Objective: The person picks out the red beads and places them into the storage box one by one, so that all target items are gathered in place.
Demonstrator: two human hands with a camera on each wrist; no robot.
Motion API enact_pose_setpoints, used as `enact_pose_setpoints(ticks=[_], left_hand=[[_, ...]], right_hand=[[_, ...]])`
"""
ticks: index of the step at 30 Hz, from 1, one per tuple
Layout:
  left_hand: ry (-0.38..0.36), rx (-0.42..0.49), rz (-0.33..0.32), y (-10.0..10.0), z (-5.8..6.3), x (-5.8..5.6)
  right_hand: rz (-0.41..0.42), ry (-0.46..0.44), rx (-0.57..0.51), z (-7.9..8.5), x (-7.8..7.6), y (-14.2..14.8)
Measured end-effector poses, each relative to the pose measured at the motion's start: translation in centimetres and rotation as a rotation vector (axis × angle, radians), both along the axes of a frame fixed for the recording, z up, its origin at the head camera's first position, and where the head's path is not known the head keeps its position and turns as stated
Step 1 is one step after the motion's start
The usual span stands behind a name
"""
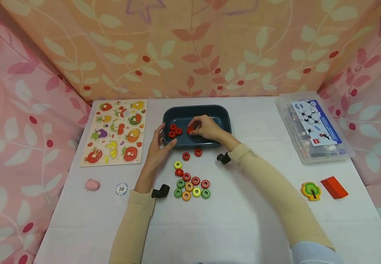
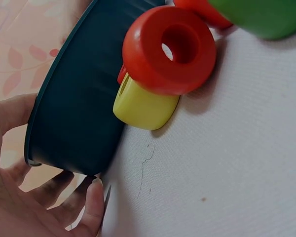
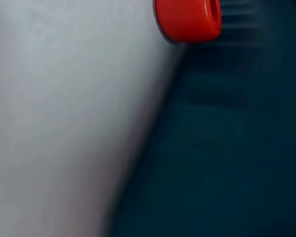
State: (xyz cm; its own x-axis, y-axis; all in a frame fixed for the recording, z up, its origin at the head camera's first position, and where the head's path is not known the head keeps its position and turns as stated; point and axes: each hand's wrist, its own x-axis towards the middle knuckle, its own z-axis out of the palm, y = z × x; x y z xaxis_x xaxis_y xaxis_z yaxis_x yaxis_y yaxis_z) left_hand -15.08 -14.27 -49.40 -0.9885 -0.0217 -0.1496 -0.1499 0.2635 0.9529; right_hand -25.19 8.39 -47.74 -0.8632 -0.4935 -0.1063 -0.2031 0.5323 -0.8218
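Observation:
A dark blue tray (image 1: 195, 143) stands at the back middle of the table, with several red ring beads (image 1: 173, 127) inside at its left. My left hand (image 1: 159, 148) holds the tray's near left corner, thumb at the front rim and fingers along the left side. Inside the tray, my right hand (image 1: 206, 128) pinches a red bead (image 1: 189, 130) between thumb and fingertips; the right wrist view does not show this hand. In front of the tray lie several loose ring beads: red (image 1: 195, 180), yellow (image 2: 145, 104), orange (image 1: 186, 195) and green (image 1: 205, 193).
To the left are a fruit puzzle board (image 1: 114, 134), a small pink figure (image 1: 92, 184) and a round token marked 10 (image 1: 122, 189). At the right lie a clear plastic case (image 1: 314, 128), a tree-shaped piece (image 1: 311, 191) and a red block (image 1: 334, 187).

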Motion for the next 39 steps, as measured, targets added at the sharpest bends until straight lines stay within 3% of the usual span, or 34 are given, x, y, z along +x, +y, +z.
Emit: enact_pose_setpoints(ticks=[12, 20, 33, 39], left_hand=[[0.003, 0.002, 0.014, 0.4, -0.3, -0.1], [0.003, -0.007, 0.020, 0.5, -0.3, 0.0], [0.011, -0.013, 0.023, 0.4, -0.1, 0.0], [0.006, -0.018, 0.031, 0.3, 0.0, 0.1]], right_hand=[[0.029, -0.093, -0.124, -0.1, 0.7, -0.4], [0.097, -0.071, -0.139, 1.5, 2.1, 1.2], [0.210, 0.070, -0.181, 4.9, 6.6, 2.6], [0.302, -0.029, -0.158, 4.2, 8.1, 2.8]])
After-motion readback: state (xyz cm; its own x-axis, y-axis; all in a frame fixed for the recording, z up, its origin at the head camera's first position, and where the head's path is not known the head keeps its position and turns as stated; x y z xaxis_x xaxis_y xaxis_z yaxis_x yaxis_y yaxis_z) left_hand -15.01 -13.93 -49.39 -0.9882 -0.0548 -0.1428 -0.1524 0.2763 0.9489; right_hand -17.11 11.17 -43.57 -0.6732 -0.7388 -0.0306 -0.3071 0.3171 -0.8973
